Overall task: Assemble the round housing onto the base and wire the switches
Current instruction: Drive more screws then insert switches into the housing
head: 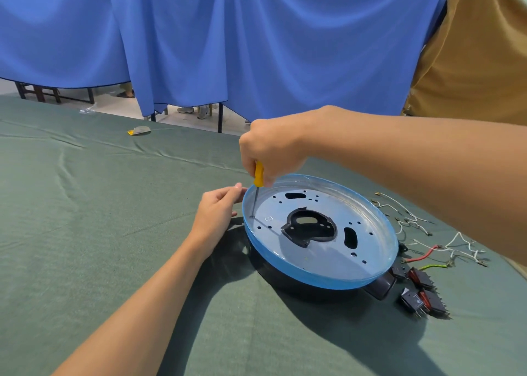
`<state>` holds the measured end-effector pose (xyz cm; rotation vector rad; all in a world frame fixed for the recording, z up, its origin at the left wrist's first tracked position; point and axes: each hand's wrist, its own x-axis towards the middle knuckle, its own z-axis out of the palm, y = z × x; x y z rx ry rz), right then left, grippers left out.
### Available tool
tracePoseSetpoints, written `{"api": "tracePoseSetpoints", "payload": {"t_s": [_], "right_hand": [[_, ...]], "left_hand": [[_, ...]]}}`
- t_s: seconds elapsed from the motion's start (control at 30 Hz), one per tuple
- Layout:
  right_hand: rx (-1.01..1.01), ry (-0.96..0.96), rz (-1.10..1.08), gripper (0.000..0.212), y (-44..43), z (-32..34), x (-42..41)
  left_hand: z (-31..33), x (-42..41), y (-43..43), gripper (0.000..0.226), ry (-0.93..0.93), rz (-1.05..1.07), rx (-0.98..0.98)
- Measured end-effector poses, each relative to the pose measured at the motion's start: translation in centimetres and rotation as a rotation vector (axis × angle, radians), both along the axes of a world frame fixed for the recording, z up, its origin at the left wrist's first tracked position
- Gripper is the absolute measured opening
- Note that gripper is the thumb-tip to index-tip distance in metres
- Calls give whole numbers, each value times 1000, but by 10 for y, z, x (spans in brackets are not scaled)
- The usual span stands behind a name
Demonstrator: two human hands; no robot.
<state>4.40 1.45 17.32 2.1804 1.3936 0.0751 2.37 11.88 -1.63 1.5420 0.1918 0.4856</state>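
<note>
A round metal housing with a blue film-covered rim sits on a black base on the green cloth. My right hand grips a yellow-handled screwdriver, held upright with its tip at a hole near the housing's left edge. My left hand touches the housing's left rim with its fingertips. Several black and red rocker switches lie to the right of the base. Loose white, red and green wires lie beyond them.
The table is covered in green cloth. A small grey and yellow object lies near the far edge. Blue curtains hang behind the table, and a person in a tan shirt stands at the right.
</note>
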Motion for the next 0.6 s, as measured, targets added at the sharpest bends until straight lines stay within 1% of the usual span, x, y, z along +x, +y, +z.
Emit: {"api": "tracePoseSetpoints", "payload": {"t_s": [0.07, 0.13, 0.17, 0.2, 0.23, 0.33, 0.37, 0.47, 0.6], "right_hand": [[-43, -61, 18, 22, 0, 0, -1], [-66, -71, 6, 36, -1, 0, 0], [-74, -65, -4, 39, -2, 0, 1], [-81, -60, -13, 40, -2, -1, 2], [-89, -54, -27, 40, -3, -2, 3], [-85, -20, -75, 38, -2, -4, 5], [-84, -12, -85, 38, 0, -4, 5], [-101, 35, -157, 37, 9, -4, 4], [-136, 117, -332, 24, 21, -1, 5]], "left_hand": [[-1, 0, 0, 34, -6, -12, 54], [-1, 0, 0, 57, -18, -34, 72], [-2, 0, 0, 67, -25, -41, 69], [-3, 1, 1, 73, -28, -44, 67], [-4, 2, 2, 72, -29, -48, 69], [-6, 4, 2, 50, -29, -53, 69], [-7, 5, 3, 47, -32, -54, 66], [-10, 7, 4, 47, -31, -47, 83], [-13, 10, 6, 49, -24, -45, 96]]}}
